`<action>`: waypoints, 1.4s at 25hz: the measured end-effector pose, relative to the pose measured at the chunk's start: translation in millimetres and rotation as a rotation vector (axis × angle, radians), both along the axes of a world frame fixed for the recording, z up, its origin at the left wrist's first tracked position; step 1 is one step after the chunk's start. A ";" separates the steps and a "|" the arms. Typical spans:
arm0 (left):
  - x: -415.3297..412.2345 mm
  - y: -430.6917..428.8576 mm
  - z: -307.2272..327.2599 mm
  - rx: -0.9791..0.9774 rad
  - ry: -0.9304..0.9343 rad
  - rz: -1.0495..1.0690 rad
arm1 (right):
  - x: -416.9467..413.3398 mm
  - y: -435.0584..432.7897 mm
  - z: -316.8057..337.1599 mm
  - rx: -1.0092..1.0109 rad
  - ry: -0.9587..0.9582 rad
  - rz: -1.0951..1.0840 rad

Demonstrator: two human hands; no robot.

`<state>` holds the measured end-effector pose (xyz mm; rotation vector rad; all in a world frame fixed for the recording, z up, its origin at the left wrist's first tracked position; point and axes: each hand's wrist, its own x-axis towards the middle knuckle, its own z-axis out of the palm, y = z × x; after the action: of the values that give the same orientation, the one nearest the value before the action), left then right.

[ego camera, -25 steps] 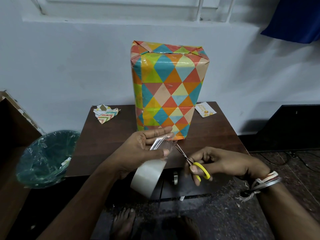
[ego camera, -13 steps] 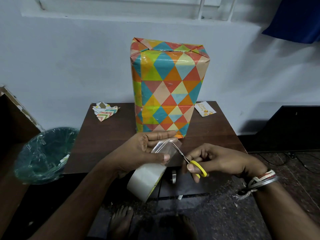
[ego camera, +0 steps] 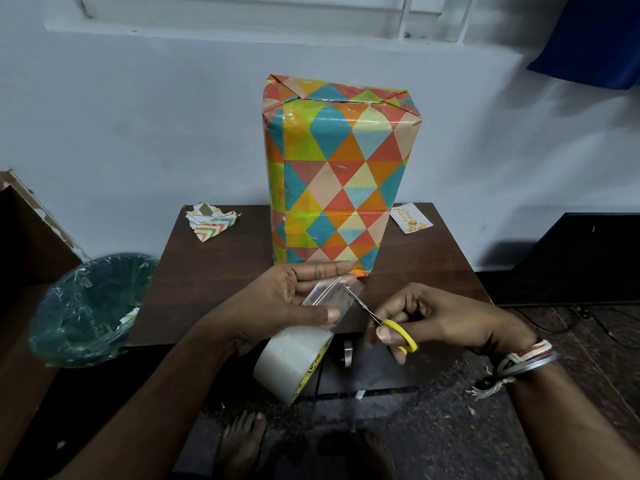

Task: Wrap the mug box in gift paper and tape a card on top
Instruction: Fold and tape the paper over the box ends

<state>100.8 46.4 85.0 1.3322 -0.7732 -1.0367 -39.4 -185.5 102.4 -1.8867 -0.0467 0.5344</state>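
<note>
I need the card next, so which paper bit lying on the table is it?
The white card with gold print, right of the wrapped box; left of the box lie only crumpled chevron-patterned scraps.

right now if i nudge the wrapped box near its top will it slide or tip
Likely tip: the wrapped box stands tall on its narrow end, so a high push could topple it. Pushed low, its glossy taped paper may slide on the smooth wooden table.
</note>
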 end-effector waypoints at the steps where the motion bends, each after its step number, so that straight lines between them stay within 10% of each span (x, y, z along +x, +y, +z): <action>1: 0.2 0.1 0.2 0.002 0.000 -0.002 | 0.2 0.4 0.3 0.004 0.001 -0.001; 35: 3.3 0.1 -1.4 -0.012 0.048 -0.003 | 8.6 9.5 -7.3 0.025 -0.099 -0.078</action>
<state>104.1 46.5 83.6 1.2924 -0.7442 -1.0610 -30.8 -176.0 95.1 -1.8818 -0.0445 0.3851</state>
